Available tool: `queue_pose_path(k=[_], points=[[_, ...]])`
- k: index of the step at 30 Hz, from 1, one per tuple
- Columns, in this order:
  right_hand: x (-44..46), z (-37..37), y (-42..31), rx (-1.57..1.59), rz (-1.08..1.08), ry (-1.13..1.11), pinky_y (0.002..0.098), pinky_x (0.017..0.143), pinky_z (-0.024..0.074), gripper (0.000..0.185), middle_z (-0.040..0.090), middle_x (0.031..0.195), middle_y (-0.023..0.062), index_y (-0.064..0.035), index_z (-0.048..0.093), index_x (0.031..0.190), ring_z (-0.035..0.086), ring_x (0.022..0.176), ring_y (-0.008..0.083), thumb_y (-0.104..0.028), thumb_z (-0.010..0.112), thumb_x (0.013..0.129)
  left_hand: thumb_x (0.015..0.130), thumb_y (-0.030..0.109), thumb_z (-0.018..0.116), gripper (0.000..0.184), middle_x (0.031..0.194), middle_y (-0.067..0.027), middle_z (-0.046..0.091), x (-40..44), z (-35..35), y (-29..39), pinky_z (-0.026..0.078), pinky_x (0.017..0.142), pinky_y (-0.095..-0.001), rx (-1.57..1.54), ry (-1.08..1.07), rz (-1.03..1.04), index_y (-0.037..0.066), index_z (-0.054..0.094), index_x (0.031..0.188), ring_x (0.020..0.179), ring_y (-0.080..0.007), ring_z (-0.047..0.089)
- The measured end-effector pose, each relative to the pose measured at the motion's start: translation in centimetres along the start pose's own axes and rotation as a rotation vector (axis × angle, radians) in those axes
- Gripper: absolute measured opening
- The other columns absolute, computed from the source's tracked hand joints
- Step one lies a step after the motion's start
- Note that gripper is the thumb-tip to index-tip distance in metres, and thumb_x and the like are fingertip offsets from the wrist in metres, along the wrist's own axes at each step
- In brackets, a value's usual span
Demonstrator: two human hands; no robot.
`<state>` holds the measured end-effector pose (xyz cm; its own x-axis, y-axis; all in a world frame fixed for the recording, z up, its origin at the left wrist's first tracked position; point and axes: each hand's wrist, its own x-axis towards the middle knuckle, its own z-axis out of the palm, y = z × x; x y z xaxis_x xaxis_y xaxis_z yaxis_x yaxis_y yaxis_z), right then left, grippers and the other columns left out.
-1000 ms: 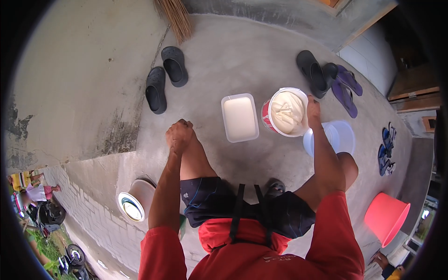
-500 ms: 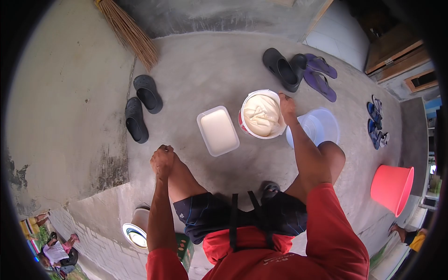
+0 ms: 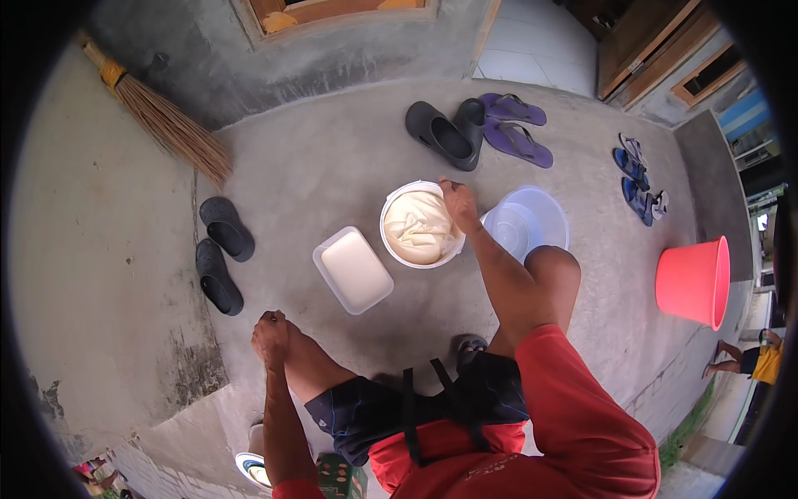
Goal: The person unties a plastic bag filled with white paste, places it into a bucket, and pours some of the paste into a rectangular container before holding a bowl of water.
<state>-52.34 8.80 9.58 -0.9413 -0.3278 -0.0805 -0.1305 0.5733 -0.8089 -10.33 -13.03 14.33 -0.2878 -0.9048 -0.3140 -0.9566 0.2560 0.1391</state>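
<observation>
My right hand point(image 3: 459, 205) is closed at the right rim of a white bucket point(image 3: 389, 239), its fingers curled over the edge. Pale cloth-like, folded material point(image 3: 418, 224) fills the bucket. My left hand point(image 3: 270, 338) rests curled on my left knee, and what it holds, if anything, is hidden. Between my hands, left of the bucket, a clear rectangular container point(image 3: 355, 270) of smooth cream-coloured contents stands on the floor. A translucent bluish tub point(image 3: 544, 218) sits just right of the bucket, partly behind my forearm.
Dark clogs point(image 3: 220, 270) lie at left below a stick broom point(image 3: 170, 125). More clogs point(image 3: 445, 137) and purple flip-flops point(image 3: 519, 141) are near the doorway. Blue sandals point(image 3: 636, 195) and a red bucket point(image 3: 692, 281) stand right. Another person point(image 3: 752, 359) is at the far right.
The view has swung to the right, so the bucket, container and footwear sit further left and lower. My right hand remains at the bucket rim and my left hand at my knee.
</observation>
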Motion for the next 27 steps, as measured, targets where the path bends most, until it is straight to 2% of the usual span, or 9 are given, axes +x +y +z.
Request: queue_pose_path(k=[8, 10, 11, 17, 21, 23, 24, 26, 27], points=[[0.7, 0.2, 0.7, 0.050, 0.073, -0.092, 0.0469, 0.089, 0.0453, 0.051, 0.066, 0.100, 0.0290, 0.0001, 0.069, 0.098, 0.059, 0.100, 0.0484, -0.045, 0.045, 0.097, 0.092, 0.040, 0.052, 0.037, 0.102, -0.0181, 0.071, -0.2, -0.1, 0.6, 0.051, 0.088, -0.0456, 0.010, 0.013, -0.033, 0.012, 0.073, 0.104, 0.098, -0.0385, 0.067], [0.8, 0.4, 1.0, 0.045, 0.063, -0.060, 0.0411, 0.084, 0.0455, 0.053, 0.068, 0.089, 0.0245, 0.0044, 0.067, 0.097, 0.062, 0.083, 0.0342, -0.046, 0.048, 0.097, 0.092, 0.040, 0.052, 0.036, 0.101, -0.0179, 0.072, -0.3, -0.2, 0.6, 0.051, 0.088, -0.0455, -0.002, 0.029, -0.031, 0.012, 0.073, 0.104, 0.098, -0.0381, 0.067], [0.6, 0.2, 0.7, 0.037, 0.071, -0.067, 0.0469, 0.088, 0.0452, 0.050, 0.065, 0.100, 0.0294, 0.0001, 0.069, 0.098, 0.060, 0.099, 0.0483, -0.045, 0.046, 0.097, 0.091, 0.039, 0.052, 0.036, 0.101, -0.0176, 0.072, -0.3, -0.3, 0.6, 0.051, 0.088, -0.0454, 0.001, 0.016, -0.041, 0.012, 0.073, 0.104, 0.098, -0.0377, 0.067], [0.2, 0.1, 0.1, 0.047, 0.076, -0.030, 0.0458, 0.087, 0.0455, 0.053, 0.067, 0.096, 0.0295, 0.0026, 0.068, 0.099, 0.062, 0.096, 0.0473, -0.046, 0.047, 0.097, 0.091, 0.039, 0.053, 0.036, 0.100, -0.0171, 0.072, -0.3, -0.3, 0.2, 0.052, 0.088, -0.0445, -0.024, 0.027, -0.047, 0.012, 0.074, 0.103, 0.097, -0.0365, 0.068], [0.3, -0.2, 0.1, 0.078, 0.059, -0.112, 0.0454, 0.087, 0.0453, 0.054, 0.066, 0.096, 0.0301, 0.0043, 0.067, 0.101, 0.062, 0.095, 0.0463, -0.046, 0.047, 0.097, 0.090, 0.038, 0.053, 0.035, 0.099, -0.0182, 0.072, -0.7, -0.4, 0.0, 0.052, 0.088, -0.0445, -0.063, 0.042, -0.042, 0.012, 0.074, 0.102, 0.096, -0.0371, 0.068], [0.5, -0.1, 0.4, 0.062, 0.059, -0.098, 0.0418, 0.084, 0.0453, 0.055, 0.068, 0.089, 0.0250, 0.0072, 0.066, 0.097, 0.062, 0.085, 0.0338, -0.045, 0.048, 0.097, 0.090, 0.038, 0.053, 0.036, 0.099, -0.0190, 0.072, -0.8, -0.5, 0.1, 0.052, 0.088, -0.0448, -0.065, 0.056, -0.053, 0.011, 0.074, 0.102, 0.096, -0.0375, 0.068], [0.5, 0.0, 0.5, 0.061, 0.047, -0.102, 0.0418, 0.084, 0.0453, 0.055, 0.068, 0.089, 0.0250, 0.0072, 0.066, 0.097, 0.062, 0.085, 0.0338, -0.045, 0.048, 0.097, 0.090, 0.037, 0.053, 0.036, 0.099, -0.0198, 0.072, -0.9, -0.5, 0.2, 0.052, 0.088, -0.0451, -0.057, 0.056, -0.051, 0.010, 0.074, 0.101, 0.096, -0.0379, 0.068], [0.7, 0.1, 0.6, 0.043, 0.073, -0.091, 0.0449, 0.089, 0.0448, 0.055, 0.066, 0.099, 0.0312, 0.0045, 0.067, 0.102, 0.062, 0.097, 0.0450, -0.045, 0.046, 0.097, 0.090, 0.037, 0.053, 0.037, 0.098, -0.0206, 0.071, -0.6, -0.1, -0.3, 0.052, 0.088, -0.0453, -0.071, 0.060, -0.048, 0.009, 0.074, 0.101, 0.096, -0.0382, 0.068], [0.7, 0.2, 0.6, 0.045, 0.073, -0.077, 0.0453, 0.092, 0.0442, 0.054, 0.066, 0.102, 0.0306, 0.0030, 0.068, 0.105, 0.062, 0.102, 0.0452, -0.046, 0.046, 0.097, 0.090, 0.037, 0.053, 0.037, 0.098, -0.0213, 0.071, -0.5, 0.1, -0.5, 0.052, 0.088, -0.0456, -0.074, 0.057, -0.039, 0.008, 0.074, 0.101, 0.096, -0.0384, 0.068]])
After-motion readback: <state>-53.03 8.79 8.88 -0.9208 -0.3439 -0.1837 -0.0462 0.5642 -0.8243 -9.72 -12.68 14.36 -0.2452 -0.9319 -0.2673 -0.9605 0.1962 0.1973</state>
